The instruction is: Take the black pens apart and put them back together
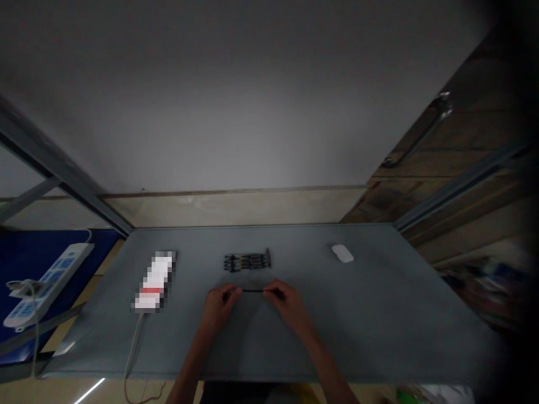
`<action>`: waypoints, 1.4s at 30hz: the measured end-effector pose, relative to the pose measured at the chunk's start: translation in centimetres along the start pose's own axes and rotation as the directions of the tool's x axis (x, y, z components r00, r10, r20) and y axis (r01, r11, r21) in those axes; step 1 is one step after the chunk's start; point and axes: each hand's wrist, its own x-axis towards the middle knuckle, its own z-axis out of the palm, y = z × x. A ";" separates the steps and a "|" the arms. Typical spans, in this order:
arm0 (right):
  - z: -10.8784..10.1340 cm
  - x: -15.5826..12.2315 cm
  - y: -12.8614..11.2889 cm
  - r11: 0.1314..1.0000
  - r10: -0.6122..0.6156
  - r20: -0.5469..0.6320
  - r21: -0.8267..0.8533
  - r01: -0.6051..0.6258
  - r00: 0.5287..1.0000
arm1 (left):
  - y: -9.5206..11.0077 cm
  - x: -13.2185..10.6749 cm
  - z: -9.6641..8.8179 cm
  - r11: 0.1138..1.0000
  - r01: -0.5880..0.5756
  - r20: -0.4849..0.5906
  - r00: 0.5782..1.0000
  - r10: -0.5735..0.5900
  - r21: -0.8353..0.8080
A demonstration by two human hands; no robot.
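Note:
A thin black rod [252, 290] is stretched level between my two hands, just above or on the grey tabletop. My left hand [218, 304] pinches its left end between thumb and fingers. At the other end, my right hand [287, 303] has a like pinch. The rod's ends are hidden in the fingertips, and its exact kind is too small to tell. Just beyond the hands lies a bundle of several slender dark pieces [247, 261], side by side, with one piece standing crosswise at its right end.
A phone-like device [154, 281], its screen blurred out, lies at left with a cable [133, 342] running off the front edge. A white rounded case [342, 253] sits at right. Beyond the grey table [379, 314] are a wall and metal posts; a power strip [50, 283] lies left.

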 end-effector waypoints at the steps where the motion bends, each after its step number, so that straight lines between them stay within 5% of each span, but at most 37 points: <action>1: 0.0 0.0 0.0 1.000 0.004 0.000 -0.002 -0.004 1.000 | 0.0 0.0 0.0 1.000 -0.001 0.004 1.000 0.001 0.002; 24: 0.2 -0.1 -0.4 0.998 -0.014 0.013 -0.056 0.014 1.000 | 0.3 0.0 -0.2 0.999 0.049 0.048 0.998 -0.050 0.004; 42: -0.1 -0.1 -0.2 0.996 -0.032 0.033 -0.081 0.035 0.999 | 0.4 0.0 -0.2 1.000 -0.003 -0.016 1.000 0.003 -0.002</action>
